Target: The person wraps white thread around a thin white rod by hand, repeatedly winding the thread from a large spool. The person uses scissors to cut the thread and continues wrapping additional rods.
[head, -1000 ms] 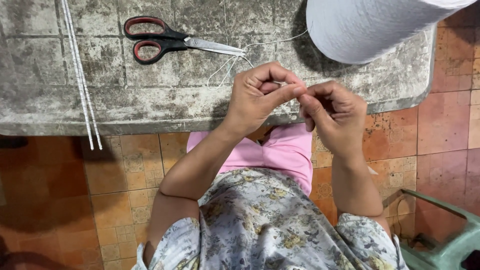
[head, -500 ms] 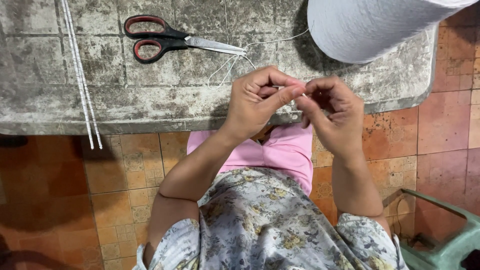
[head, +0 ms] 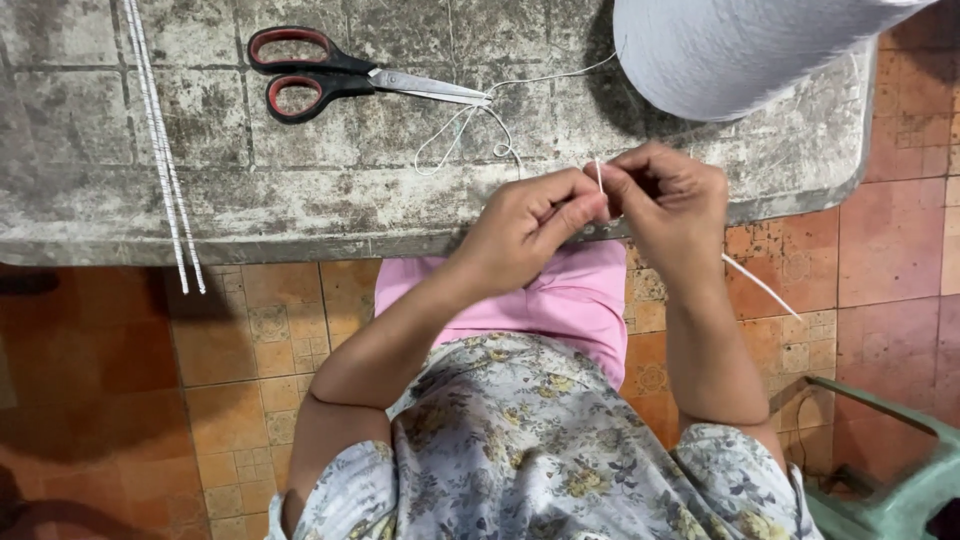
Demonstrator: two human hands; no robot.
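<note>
Two white cords [head: 160, 150]: far left of the table [head: 120, 215], long axis near–far, near ends hanging over the edge.

Scissors [head: 350, 80]: red-and-black handles left, blades right, lying flat, far of the hands and well apart.

Loose white string [head: 470, 135]: looped just near the blade tips, trailing right toward the cone.

Left hand [head: 525, 235]: at the near table edge, fingertips pinched on a short white string piece [head: 599, 175].

Right hand [head: 670, 205]: touching the left, pinching the same piece, which stands upright between them; equally near. A strand [head: 760, 285] slants down right.

Grey thread cone [head: 740, 50]: far right. Open room over the lap.
</note>
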